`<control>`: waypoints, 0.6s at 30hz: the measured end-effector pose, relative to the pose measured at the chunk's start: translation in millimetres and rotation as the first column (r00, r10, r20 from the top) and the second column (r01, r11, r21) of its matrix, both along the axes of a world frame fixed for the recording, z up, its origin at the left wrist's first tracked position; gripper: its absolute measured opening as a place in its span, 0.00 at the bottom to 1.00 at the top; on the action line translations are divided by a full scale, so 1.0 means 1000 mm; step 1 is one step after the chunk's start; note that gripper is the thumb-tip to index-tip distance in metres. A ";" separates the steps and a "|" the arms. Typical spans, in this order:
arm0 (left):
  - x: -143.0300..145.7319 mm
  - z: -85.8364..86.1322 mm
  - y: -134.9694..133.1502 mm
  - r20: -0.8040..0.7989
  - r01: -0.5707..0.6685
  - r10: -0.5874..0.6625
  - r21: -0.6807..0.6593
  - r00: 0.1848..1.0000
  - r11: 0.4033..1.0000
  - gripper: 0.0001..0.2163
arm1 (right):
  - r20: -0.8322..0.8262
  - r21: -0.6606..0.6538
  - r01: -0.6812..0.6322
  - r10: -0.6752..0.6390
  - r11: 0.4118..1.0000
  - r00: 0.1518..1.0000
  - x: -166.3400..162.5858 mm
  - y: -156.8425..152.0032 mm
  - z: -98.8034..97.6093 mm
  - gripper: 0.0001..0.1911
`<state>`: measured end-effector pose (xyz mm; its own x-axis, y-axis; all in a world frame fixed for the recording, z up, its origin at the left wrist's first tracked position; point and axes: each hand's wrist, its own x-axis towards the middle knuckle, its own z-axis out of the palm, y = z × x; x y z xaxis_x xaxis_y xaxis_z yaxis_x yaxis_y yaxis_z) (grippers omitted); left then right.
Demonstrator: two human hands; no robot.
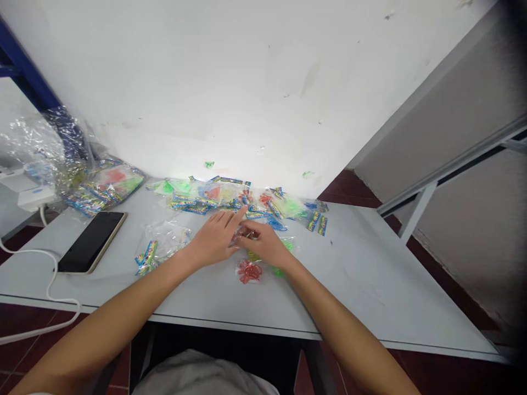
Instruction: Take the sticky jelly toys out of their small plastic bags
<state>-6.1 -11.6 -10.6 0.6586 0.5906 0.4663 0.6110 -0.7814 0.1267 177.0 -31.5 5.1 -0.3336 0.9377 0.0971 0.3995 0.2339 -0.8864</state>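
My left hand point(217, 237) lies low over the table with its fingers stretched out, its fingertips beside my right hand. My right hand point(267, 242) has its fingers curled and pinched on a small clear plastic packet point(240, 233) with something reddish in it, mostly hidden by the fingers. Just below my right hand lies a clear packet with a red toy point(249, 271). Green packets point(287, 245) show partly from behind that hand. Beyond both hands spreads a row of clear packets with colourful labels point(193, 202), holding green, red, yellow and blue pieces.
Clear bags with label strips point(151, 253) lie left of my left hand. A black-screened phone point(93, 241) rests farther left, near a white cable point(51, 274). A large bag of packets point(109, 184) leans at the back left. A white wall point(230, 99) rises behind the grey table point(370, 285).
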 end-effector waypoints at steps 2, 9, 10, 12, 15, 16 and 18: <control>0.001 -0.002 0.000 0.003 -0.006 0.006 -0.041 1.000 0.999 0.40 | -0.003 0.015 0.017 -0.017 1.000 1.000 0.001 0.002 -0.003 0.09; 0.001 -0.006 0.000 0.023 -0.046 0.048 -0.073 0.999 0.996 0.37 | -0.074 -0.005 0.059 -0.059 0.998 0.995 0.003 0.005 -0.007 0.12; 0.000 -0.006 0.000 0.024 -0.056 0.058 -0.064 0.998 0.996 0.37 | -0.080 0.003 0.069 -0.068 0.998 0.994 0.004 0.006 -0.007 0.12; -0.001 -0.006 0.003 0.022 -0.076 0.077 -0.037 0.997 0.996 0.36 | -0.081 0.021 0.090 -0.088 0.996 0.993 0.005 0.006 -0.008 0.13; -0.003 -0.004 0.005 0.008 -0.088 0.088 -0.004 0.996 0.996 0.35 | -0.067 0.039 0.115 -0.112 0.993 0.991 0.005 0.007 -0.009 0.11; -0.003 -0.004 0.006 0.003 -0.088 0.088 -0.001 0.996 0.996 0.36 | -0.059 0.042 0.109 -0.106 0.993 0.993 0.004 0.007 -0.009 0.10; -0.002 -0.002 0.005 -0.002 -0.073 0.073 -0.005 0.997 0.997 0.36 | -0.046 0.034 0.082 -0.081 0.996 0.996 0.004 0.006 -0.008 0.09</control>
